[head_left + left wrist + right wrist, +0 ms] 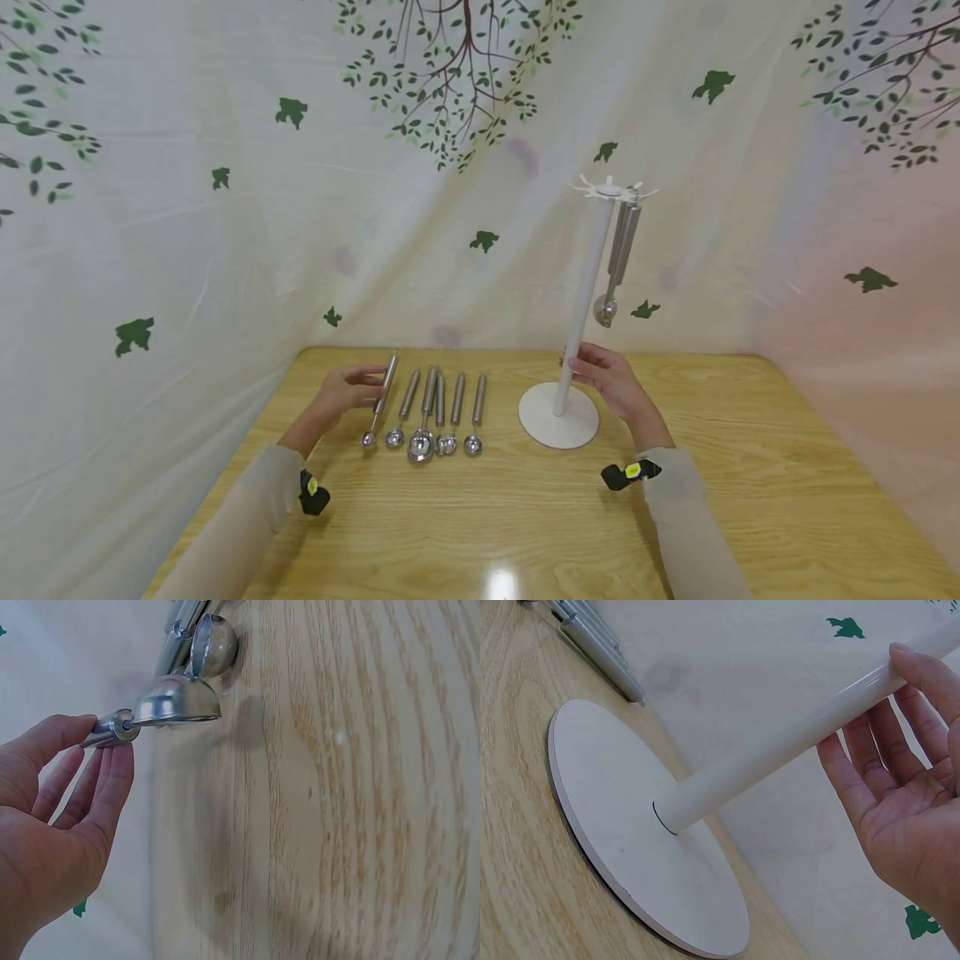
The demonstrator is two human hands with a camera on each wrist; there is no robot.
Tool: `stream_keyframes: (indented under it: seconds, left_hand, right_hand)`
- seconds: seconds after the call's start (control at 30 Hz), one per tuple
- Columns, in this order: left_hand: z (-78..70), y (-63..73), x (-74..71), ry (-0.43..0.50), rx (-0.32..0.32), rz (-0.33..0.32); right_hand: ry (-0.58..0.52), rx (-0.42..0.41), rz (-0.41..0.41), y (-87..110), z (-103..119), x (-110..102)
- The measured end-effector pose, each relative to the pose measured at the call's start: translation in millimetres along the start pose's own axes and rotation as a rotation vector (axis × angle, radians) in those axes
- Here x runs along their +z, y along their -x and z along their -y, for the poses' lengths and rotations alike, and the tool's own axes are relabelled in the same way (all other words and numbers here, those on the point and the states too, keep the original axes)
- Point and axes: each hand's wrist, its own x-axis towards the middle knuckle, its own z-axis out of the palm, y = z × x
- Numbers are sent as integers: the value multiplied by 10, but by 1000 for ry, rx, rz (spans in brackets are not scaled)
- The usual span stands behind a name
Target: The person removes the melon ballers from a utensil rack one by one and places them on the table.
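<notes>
In the head view, the left hand [347, 390] pinches the handle of 1 metal scoop [381, 402], the leftmost in a row at the left of the wooden table [465, 521]. To its right lie 5 more scoops [440, 404], bowls toward the person; the third in the row has the widest bowl. The right hand [611, 382] holds the white stand [587, 292] low on its pole, thumb and fingers nearly closed about it. The stand is upright on its round base, right of the row, and metal utensils [624, 246] hang from the right side of its hooked top. Each wrist carries a black device [615, 477] with a yellow label [634, 471], its print too small to read. Behind hangs a pale curtain [420, 242] printed with branches and green shapes.

In the left wrist view, the thumb lies above the scoop's handle and the fingers below, a narrow fingertip grip. The bowl faces down, its inside hidden; another scoop's bowl sits just beyond.

In the right wrist view, the thumb presses 1 side of the pole and fingertips meet the other, the palm standing clear. The base rests on the table, with scoop handles near its far edge.
</notes>
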Motion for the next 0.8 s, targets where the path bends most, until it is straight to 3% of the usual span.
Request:
stream_keyframes:
  seconds: [0.53, 0.8]
  left_hand:
    - [66, -57, -8, -35, -48, -9]
    - [95, -92, 19, -44, -90, -20]
  right_hand:
    - [-47, -41, 20, -14, 3, 10]
    - [-39, -14, 0, -8, 2, 4]
